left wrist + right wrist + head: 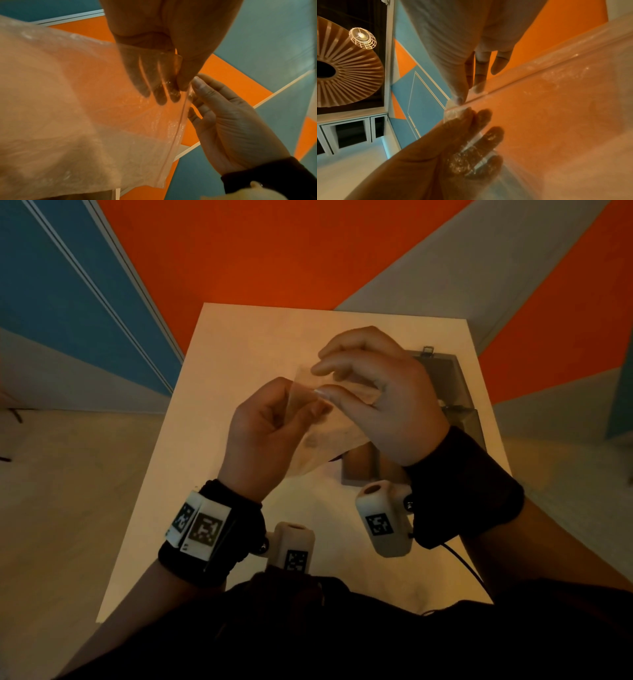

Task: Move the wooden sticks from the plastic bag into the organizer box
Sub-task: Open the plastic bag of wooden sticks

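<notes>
I hold a clear zip-top plastic bag [325, 436] in the air above the white table [239, 347]. My left hand [294, 405] pinches its top corner, with the thumb in front and the fingers [159, 94] behind the film. My right hand [320, 381] pinches the zip strip [505, 88] right beside it. The bag's lower part [51, 155] looks pale and cloudy; no single wooden stick can be made out. The grey organizer box [452, 381] lies on the table's right side, mostly hidden behind my right hand and wrist.
The table is small, with its edges close on the left and right. An orange, blue and grey surface [274, 251] lies beyond it. Wrist camera units [383, 518] hang below both wrists. A round slatted lamp [342, 67] shows in the right wrist view.
</notes>
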